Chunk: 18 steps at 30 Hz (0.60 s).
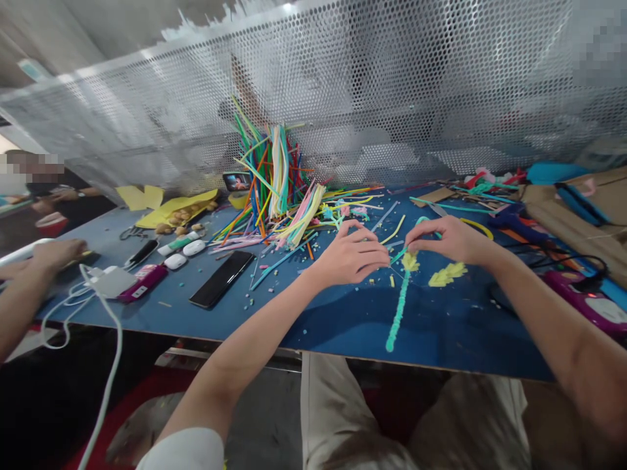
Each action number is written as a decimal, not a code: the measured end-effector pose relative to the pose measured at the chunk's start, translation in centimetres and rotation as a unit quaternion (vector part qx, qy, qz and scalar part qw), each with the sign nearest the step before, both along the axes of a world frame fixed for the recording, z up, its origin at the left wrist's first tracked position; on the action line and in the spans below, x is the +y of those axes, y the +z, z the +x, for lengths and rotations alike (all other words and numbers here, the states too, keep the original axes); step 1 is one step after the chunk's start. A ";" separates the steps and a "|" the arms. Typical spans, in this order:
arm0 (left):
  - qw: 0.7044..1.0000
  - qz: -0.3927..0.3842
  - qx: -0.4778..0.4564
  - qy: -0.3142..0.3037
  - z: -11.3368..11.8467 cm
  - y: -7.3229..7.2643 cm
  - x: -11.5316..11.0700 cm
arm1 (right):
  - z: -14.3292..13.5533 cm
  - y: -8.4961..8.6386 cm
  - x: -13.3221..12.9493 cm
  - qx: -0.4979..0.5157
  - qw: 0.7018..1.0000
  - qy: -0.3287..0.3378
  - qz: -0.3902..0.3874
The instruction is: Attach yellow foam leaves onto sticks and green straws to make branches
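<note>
My right hand (443, 240) is closed, fingertips pinching the upper part of a teal pipe cleaner stem (399, 310). The stem's thick, fuzzy lower length points toward the table's front edge. A yellow pipe cleaner tuft (410, 262) sits on it just below my fingers. On the stem's left side is my left hand (351, 256), palm down, with its fingertips drawn together close to the tuft. A thin strand seems to run from those fingertips, but what they hold is too fine to make out. To the right lies a yellow leaf-shaped pipe cleaner piece (447, 275).
Bundled pipe cleaners (279, 173) stand at the back beside a perforated metal screen (372, 85). A black phone (223, 279), white cable (117, 326) and purple power bank (144, 282) lie leftward. Another person's hand (59, 253) is far left. Right: purple device (588, 303), brown paper (563, 215).
</note>
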<state>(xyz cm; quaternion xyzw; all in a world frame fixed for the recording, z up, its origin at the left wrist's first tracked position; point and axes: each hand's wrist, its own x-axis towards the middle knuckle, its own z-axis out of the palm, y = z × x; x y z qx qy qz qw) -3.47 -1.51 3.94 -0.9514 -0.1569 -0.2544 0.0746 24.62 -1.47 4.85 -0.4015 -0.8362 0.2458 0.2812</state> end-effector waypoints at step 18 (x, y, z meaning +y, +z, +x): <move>0.990 0.102 0.009 0.098 0.2 -0.8 1.0 | -3.2 -0.7 -2.7 -0.148 0.847 -0.078 0.505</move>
